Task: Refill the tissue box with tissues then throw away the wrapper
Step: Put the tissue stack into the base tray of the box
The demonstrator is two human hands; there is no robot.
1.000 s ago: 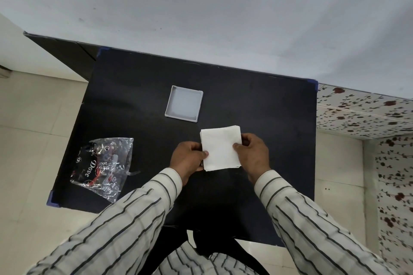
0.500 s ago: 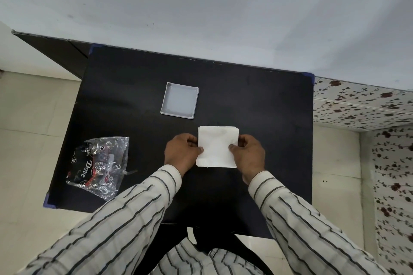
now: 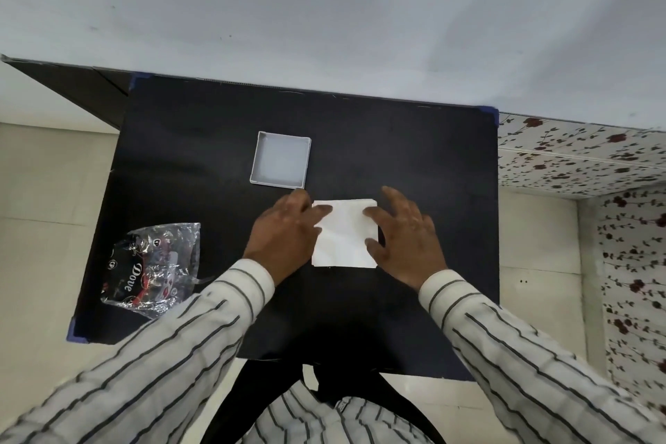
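Note:
A white stack of tissues (image 3: 344, 234) lies flat on the black table (image 3: 414, 162), just in front of the shallow white tissue box (image 3: 280, 159), which stands open and looks empty. My left hand (image 3: 284, 232) rests on the stack's left edge with fingers spread flat. My right hand (image 3: 405, 231) lies over the right edge, fingers apart, thumb at the stack's side. Both hands press on or frame the stack without lifting it. The clear crumpled wrapper (image 3: 153, 268) with "Dove" printing lies near the table's front left corner.
The table stands against a pale wall (image 3: 324, 11) at the back. Beige floor tiles (image 3: 47, 191) show on the left. Flower-patterned tiles (image 3: 584, 155) rise on the right. My striped sleeves and dark lap fill the bottom of the view.
The tissue stack moved a little away from me toward the box and now lies on the table. My hands went from pinching its sides to lying flat with fingers spread.

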